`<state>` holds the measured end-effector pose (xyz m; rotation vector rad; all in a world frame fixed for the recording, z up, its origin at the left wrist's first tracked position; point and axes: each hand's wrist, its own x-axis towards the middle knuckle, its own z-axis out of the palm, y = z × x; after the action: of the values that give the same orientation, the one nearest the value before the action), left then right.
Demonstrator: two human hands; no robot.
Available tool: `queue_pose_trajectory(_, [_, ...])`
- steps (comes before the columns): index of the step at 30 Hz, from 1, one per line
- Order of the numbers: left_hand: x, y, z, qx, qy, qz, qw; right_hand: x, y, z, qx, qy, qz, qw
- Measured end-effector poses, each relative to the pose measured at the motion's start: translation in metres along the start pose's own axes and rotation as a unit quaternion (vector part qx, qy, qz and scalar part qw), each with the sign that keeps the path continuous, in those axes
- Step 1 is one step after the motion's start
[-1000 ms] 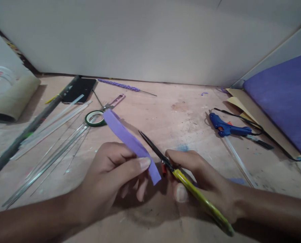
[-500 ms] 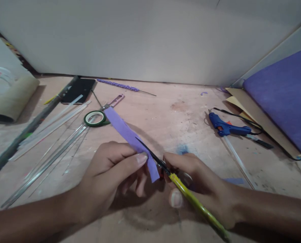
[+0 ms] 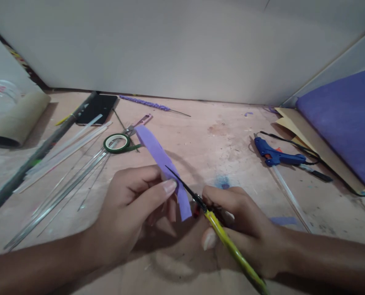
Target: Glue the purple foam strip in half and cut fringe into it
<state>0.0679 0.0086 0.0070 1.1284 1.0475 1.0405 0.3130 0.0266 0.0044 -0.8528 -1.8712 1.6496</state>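
Observation:
Between the thumb and fingers of my left hand (image 3: pixel 139 200) is a purple paper strip (image 3: pixel 159 153), slanting from upper left to lower right. My right hand (image 3: pixel 246 225) is wrapped round scissors (image 3: pixel 223 237) with yellow-covered handles. Their dark blade points up and left and lies against the right edge of the strip, just beside my left thumb tip. Part of the scissors is hidden by my right fingers, and I cannot tell whether the blade has cut into the strip.
A green tape roll (image 3: pixel 116 143), clear glue sticks (image 3: pixel 65 151) and thin wires lie at left, near a black phone (image 3: pixel 96 110) and cardboard tube (image 3: pixel 18 123). A purple-wrapped stem (image 3: pixel 145 103) lies at the back. At right are a blue glue gun (image 3: pixel 277 155) and purple sheets (image 3: pixel 342 123).
The strip's upper end has shifted slightly right and up, and it stands steeper. The scissors' yellow handle has swung a little left. Both hands keep their holds.

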Motion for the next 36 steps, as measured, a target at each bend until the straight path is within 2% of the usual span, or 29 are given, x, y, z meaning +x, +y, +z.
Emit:
queue_pose_trajectory(4, [0.0020,0.0012,0.0001,0.036,0.048,0.054,0.997,-0.0004,0.0019,0.0005,0.010,-0.008,-0.012,1.000])
queue_pose_trajectory(7, [0.0018,0.0038,0.0013,0.054,0.066,0.061,0.994,-0.0011,0.0035,0.0018,0.009,0.001,-0.002,1.000])
queue_pose_trajectory(11, [0.0013,0.0083,0.0026,0.098,0.069,0.083,0.989,-0.0011,0.0033,0.0032,-0.021,0.019,0.009,1.000])
queue_pose_trajectory(14, [0.0020,0.0100,0.0035,0.117,0.067,0.096,0.986,0.0004,0.0006,0.0038,-0.020,0.007,0.025,0.999])
queue_pose_trajectory(21, [0.0012,0.0063,0.0008,0.098,0.065,0.068,0.991,0.0010,-0.0010,0.0026,-0.005,0.003,0.024,1.000])
queue_pose_trajectory(27, [0.0014,0.0012,-0.0002,0.048,0.056,0.010,0.997,-0.0012,0.0040,0.0018,-0.032,0.006,0.010,0.999])
queue_pose_trajectory(36, [0.0010,0.0059,0.0041,0.048,0.033,0.006,0.998,0.0012,0.0012,0.0027,-0.024,0.000,0.021,0.999])
